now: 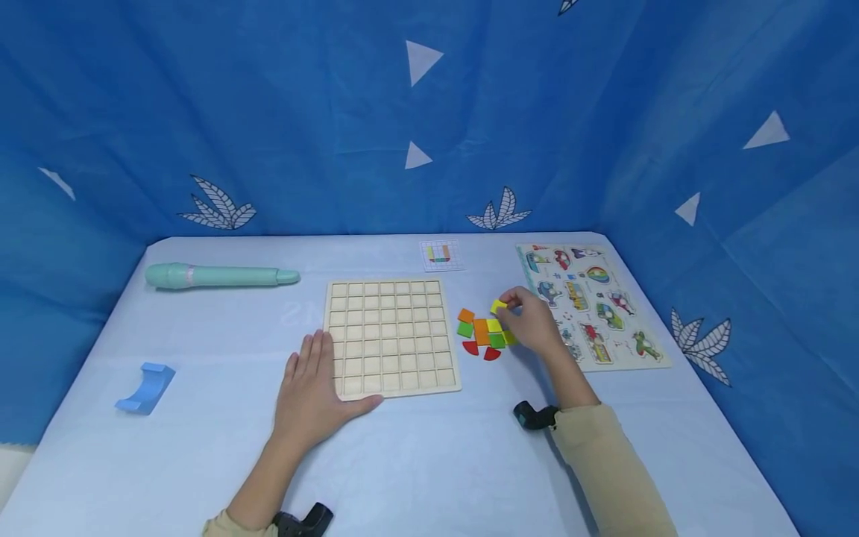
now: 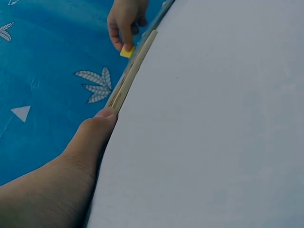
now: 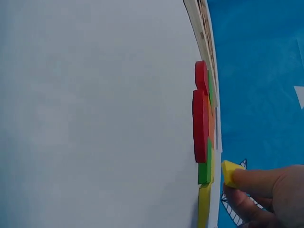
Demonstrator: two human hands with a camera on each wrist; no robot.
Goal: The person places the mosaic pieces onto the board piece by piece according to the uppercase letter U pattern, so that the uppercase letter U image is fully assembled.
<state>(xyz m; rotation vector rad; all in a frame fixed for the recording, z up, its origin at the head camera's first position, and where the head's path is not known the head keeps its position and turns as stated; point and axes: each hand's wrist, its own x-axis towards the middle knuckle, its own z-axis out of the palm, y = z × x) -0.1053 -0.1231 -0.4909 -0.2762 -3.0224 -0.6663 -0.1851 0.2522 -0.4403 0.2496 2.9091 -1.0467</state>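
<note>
My right hand [image 1: 532, 322] pinches a yellow square tile [image 1: 497, 306] between thumb and fingers. In the right wrist view this yellow tile [image 3: 231, 173] is raised above the table. Below it lie loose coloured pieces: orange tiles [image 1: 481, 332], green tiles [image 1: 465, 329], more yellow ones [image 1: 493, 325] and two red quarter-round pieces [image 1: 492, 354]. My left hand [image 1: 312, 399] lies flat with straight fingers along the left edge of a wooden grid board [image 1: 389, 335]. Its thumb [image 2: 105, 113] rests against the board's near edge. The board's square cells hold no pieces.
A small pattern card [image 1: 441, 255] lies behind the board. To the right is a picture puzzle board [image 1: 590, 306] with vehicle shapes. A mint-green microphone-shaped stick [image 1: 221, 276] lies at the back left, and a curved blue piece [image 1: 145, 388] at the left. Blue cloth [image 1: 335, 112] hangs behind the table.
</note>
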